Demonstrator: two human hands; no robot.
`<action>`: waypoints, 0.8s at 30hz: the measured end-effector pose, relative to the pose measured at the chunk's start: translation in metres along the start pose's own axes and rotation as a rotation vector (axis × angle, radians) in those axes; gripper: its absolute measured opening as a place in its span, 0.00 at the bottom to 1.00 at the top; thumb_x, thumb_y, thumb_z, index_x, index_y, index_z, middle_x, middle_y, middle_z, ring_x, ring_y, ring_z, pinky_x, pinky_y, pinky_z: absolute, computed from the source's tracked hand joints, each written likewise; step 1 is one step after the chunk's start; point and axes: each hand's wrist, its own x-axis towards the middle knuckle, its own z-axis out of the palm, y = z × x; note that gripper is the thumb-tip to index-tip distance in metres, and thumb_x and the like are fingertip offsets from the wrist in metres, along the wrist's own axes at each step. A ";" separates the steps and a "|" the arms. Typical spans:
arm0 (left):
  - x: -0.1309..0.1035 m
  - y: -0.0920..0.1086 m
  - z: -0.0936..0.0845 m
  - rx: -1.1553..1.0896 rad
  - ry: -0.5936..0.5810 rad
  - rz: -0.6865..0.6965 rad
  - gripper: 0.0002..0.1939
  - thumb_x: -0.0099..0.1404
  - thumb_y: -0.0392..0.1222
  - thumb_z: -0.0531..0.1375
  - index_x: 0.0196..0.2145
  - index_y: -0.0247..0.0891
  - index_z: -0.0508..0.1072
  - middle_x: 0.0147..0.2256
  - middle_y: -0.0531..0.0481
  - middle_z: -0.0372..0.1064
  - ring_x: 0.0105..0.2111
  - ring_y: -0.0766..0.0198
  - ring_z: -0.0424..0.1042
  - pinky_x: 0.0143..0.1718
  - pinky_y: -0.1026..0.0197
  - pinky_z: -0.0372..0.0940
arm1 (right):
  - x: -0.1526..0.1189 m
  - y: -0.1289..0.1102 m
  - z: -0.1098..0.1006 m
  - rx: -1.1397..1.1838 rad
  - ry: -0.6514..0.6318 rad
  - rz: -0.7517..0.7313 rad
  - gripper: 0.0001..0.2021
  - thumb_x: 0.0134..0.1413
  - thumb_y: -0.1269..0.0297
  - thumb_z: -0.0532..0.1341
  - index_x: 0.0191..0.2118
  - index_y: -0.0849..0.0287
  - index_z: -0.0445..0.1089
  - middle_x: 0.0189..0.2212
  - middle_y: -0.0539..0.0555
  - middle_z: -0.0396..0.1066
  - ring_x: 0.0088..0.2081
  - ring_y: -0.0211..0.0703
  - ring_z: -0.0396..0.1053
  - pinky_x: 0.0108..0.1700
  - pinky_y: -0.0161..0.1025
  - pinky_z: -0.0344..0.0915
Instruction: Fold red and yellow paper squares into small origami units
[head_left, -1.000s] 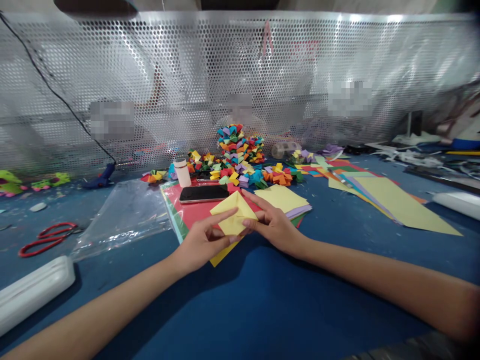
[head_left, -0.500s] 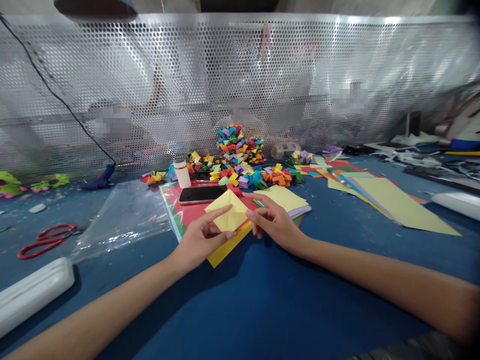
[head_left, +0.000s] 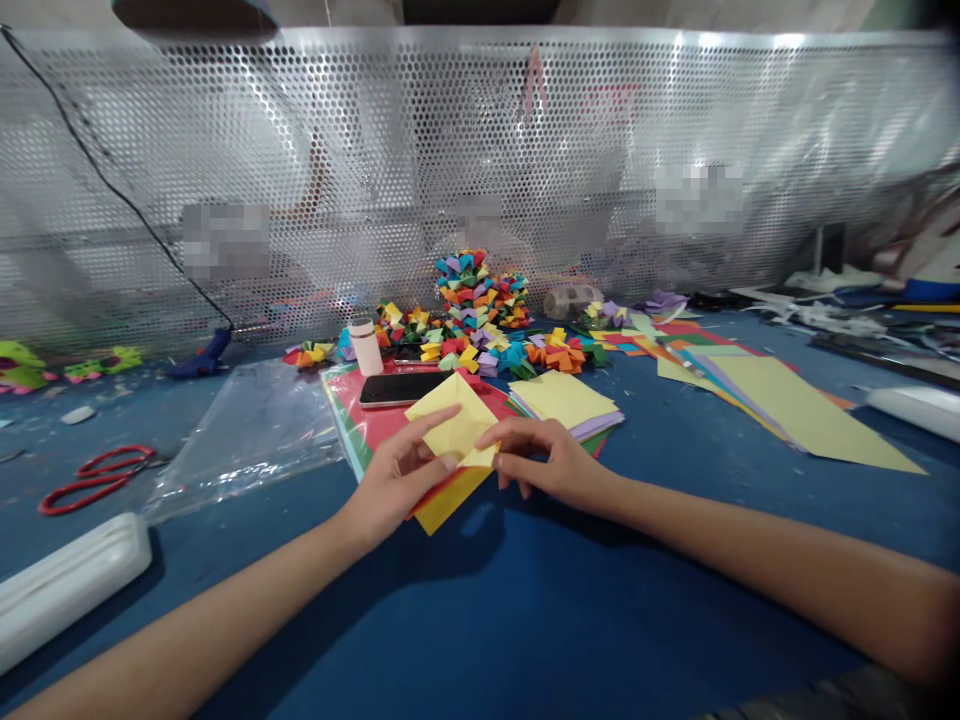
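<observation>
A creased pale yellow paper square point(head_left: 450, 425) is held between both hands above the stack of coloured sheets. My left hand point(head_left: 401, 475) grips its left and lower edge, with the index finger lying across the face and the thumb along the bottom. My right hand point(head_left: 551, 460) pinches the right corner between thumb and fingers, where a flap is folded inward. Below the square, a deeper yellow sheet point(head_left: 442, 510) sticks out toward me. Behind it lies a black phone point(head_left: 401, 389) on a red sheet point(head_left: 349, 405).
Pale yellow squares point(head_left: 566, 400) are piled to the right. Folded paper pieces point(head_left: 480, 300) stand at the back beside a white bottle point(head_left: 366, 348). Red-handled scissors point(head_left: 97, 478), a plastic bag point(head_left: 244, 435) and a blue glue gun point(head_left: 202, 358) lie left. Long paper strips point(head_left: 802, 400) lie right.
My right hand has moved left and closed on the paper's right corner, which now folds inward. The paper has tilted slightly; my left hand keeps its grip.
</observation>
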 end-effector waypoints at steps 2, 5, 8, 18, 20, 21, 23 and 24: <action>0.001 0.000 0.000 -0.015 0.026 -0.023 0.31 0.58 0.44 0.64 0.58 0.37 0.62 0.21 0.58 0.62 0.23 0.70 0.62 0.24 0.68 0.57 | 0.000 0.000 0.000 0.004 0.005 -0.006 0.12 0.51 0.61 0.62 0.40 0.61 0.71 0.23 0.49 0.71 0.18 0.31 0.65 0.21 0.30 0.65; 0.002 -0.002 0.001 0.000 0.020 -0.024 0.34 0.57 0.44 0.65 0.59 0.37 0.59 0.22 0.57 0.62 0.23 0.70 0.62 0.24 0.68 0.58 | 0.000 0.000 0.000 -0.005 0.003 -0.015 0.12 0.50 0.59 0.63 0.39 0.61 0.73 0.29 0.51 0.72 0.19 0.31 0.68 0.22 0.30 0.64; 0.003 -0.002 0.000 0.104 0.034 -0.015 0.34 0.57 0.45 0.65 0.58 0.36 0.59 0.17 0.62 0.54 0.17 0.74 0.53 0.17 0.70 0.49 | 0.001 0.000 0.000 -0.025 -0.007 -0.021 0.12 0.50 0.58 0.64 0.37 0.61 0.74 0.28 0.51 0.73 0.19 0.33 0.70 0.22 0.30 0.63; 0.004 -0.004 0.002 0.091 0.029 0.017 0.36 0.51 0.44 0.68 0.56 0.37 0.62 0.20 0.60 0.61 0.19 0.72 0.59 0.18 0.70 0.53 | 0.003 0.001 0.001 -0.066 0.061 0.020 0.14 0.47 0.54 0.66 0.33 0.61 0.75 0.19 0.48 0.71 0.19 0.35 0.71 0.21 0.29 0.61; 0.005 -0.006 0.002 0.041 -0.001 0.036 0.36 0.51 0.44 0.68 0.56 0.39 0.61 0.25 0.56 0.67 0.24 0.69 0.65 0.23 0.68 0.60 | 0.002 0.002 0.002 -0.077 0.071 0.019 0.14 0.46 0.54 0.67 0.32 0.62 0.74 0.19 0.48 0.70 0.19 0.35 0.70 0.21 0.30 0.61; 0.005 -0.008 0.002 0.038 -0.008 0.041 0.36 0.52 0.44 0.68 0.56 0.39 0.61 0.26 0.55 0.68 0.25 0.68 0.67 0.24 0.67 0.61 | 0.002 0.002 0.002 -0.083 0.074 0.017 0.14 0.46 0.55 0.67 0.32 0.61 0.73 0.19 0.48 0.69 0.19 0.35 0.70 0.21 0.30 0.61; 0.006 -0.010 0.001 0.060 -0.009 0.043 0.36 0.53 0.45 0.68 0.57 0.39 0.61 0.27 0.54 0.70 0.25 0.67 0.67 0.24 0.66 0.62 | 0.001 0.002 0.002 -0.081 0.091 0.015 0.14 0.44 0.56 0.68 0.31 0.61 0.70 0.19 0.47 0.69 0.19 0.36 0.70 0.22 0.30 0.62; 0.006 -0.011 0.001 0.072 -0.009 0.046 0.35 0.53 0.45 0.68 0.57 0.40 0.61 0.28 0.53 0.70 0.25 0.67 0.68 0.24 0.66 0.63 | 0.000 0.002 0.003 -0.072 0.106 0.016 0.14 0.43 0.57 0.69 0.30 0.60 0.67 0.19 0.46 0.68 0.19 0.36 0.71 0.22 0.30 0.62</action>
